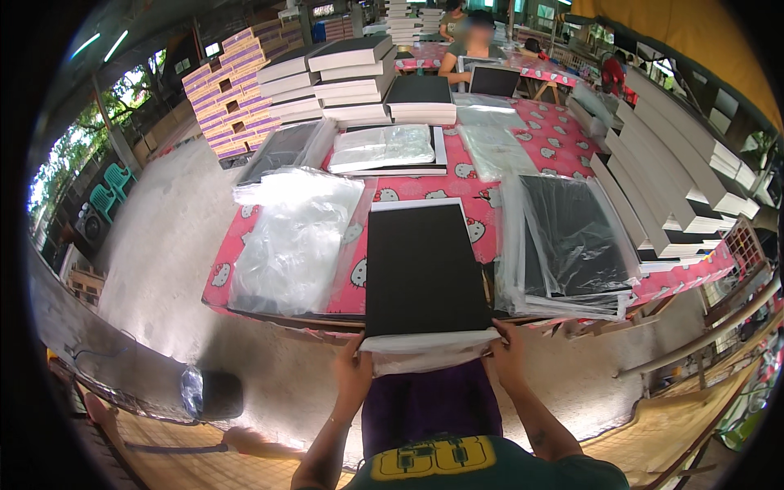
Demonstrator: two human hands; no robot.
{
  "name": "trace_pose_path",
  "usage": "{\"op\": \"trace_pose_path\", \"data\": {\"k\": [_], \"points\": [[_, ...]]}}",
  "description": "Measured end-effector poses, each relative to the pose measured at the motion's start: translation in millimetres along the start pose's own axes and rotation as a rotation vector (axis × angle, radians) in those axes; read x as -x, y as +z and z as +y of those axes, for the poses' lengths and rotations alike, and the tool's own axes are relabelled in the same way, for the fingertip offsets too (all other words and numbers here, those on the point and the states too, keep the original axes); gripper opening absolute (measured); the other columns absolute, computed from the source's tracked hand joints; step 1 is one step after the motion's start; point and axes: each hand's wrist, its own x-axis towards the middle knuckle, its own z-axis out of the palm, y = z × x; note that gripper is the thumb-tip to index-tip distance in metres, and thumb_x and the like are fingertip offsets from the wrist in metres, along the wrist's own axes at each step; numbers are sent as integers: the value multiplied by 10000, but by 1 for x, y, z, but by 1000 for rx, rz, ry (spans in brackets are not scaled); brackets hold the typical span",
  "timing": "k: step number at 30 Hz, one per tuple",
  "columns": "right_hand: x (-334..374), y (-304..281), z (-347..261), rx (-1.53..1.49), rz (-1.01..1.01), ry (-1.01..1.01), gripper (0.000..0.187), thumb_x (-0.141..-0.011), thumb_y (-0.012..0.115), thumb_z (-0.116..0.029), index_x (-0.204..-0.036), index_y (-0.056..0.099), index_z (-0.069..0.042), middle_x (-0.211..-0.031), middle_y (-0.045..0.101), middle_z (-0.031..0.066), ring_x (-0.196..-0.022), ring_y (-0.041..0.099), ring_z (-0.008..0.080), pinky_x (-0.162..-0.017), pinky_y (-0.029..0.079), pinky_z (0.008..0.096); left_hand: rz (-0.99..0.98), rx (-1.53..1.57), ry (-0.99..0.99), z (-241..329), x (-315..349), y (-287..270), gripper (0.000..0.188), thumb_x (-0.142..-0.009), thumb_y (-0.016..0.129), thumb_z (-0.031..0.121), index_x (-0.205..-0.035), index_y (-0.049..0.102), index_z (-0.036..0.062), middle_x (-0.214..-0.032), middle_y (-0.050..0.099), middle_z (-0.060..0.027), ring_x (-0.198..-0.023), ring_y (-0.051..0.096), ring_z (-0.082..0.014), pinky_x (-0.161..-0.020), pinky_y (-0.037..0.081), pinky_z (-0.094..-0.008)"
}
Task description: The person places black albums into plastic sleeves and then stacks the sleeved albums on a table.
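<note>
While the left grip (pixel 352 371) is pinching one side of a clear plastic sleeve (pixel 429 353) and the right grip (pixel 508 353) is pinching the other, a black rectangular panel (pixel 425 269) is lying across the near edge of the desk (pixel 349 296), its near end meeting the plastic; how deep it is sitting inside, one cannot tell. Step in hand, by judgement: fitting sleeve to panel. Next move is probably calling for level pinches and film drawn evenly along both sides.

Flanking left: flat clear sleeves (pixel 294 245), lying piled. Flanking right: plastic-wrapped black panels (pixel 576 237). Beyond: black-topped white blocks (pixel 355 86), standing stacked; yellow-and-purple cartons (pixel 245 90), towering behind; a co-worker (pixel 452 64), handling another dark panel (pixel 495 81).
</note>
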Motion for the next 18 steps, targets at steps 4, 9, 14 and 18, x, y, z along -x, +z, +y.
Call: {"op": "trace_pose_path", "data": {"k": [4, 9, 14, 18], "points": [[-5, -37, -26, -121, -251, 2, 373, -827, 559, 9, -1192, 537, -63, -1036, 617, 97, -774, 615, 164, -723, 527, 302, -163, 396, 211, -17, -11, -30, 380, -855, 574, 80, -1230, 557, 21, -875, 607, -53, -766, 564, -125, -687, 459, -283], [6, -18, -170, -744, -636, -110, 533, -837, 633, -143, -1327, 435, -74, -1264, 490, 117, -1150, 505, 193, -953, 415, 359, -400, 1272, 112, 118, -19, -57, 422, -906, 579, 135, -1307, 470, 62, -1261, 547, -140, -1160, 535, -262, -990, 431, -422], [-76, 34, -198, -875, -577, -122, 433, -885, 633, -227, -1274, 494, -98, -1219, 550, 65, -1161, 498, 181, -988, 388, 417, -335, 1591, 211, 166, -88, -51, 356, -962, 492, 122, -1312, 468, 60, -1316, 512, -147, -1216, 500, -250, -1008, 428, -460], [-161, 57, -107, -944, -492, 175, 251, -916, 611, -255, -1118, 565, -112, -1097, 603, 24, -1088, 521, 161, -961, 407, 399, -202, 1583, 33, 81, -145, -34, 293, -954, 517, 121, -1237, 526, 48, -1188, 591, -127, -1084, 576, -213, -931, 477, -412]]}}
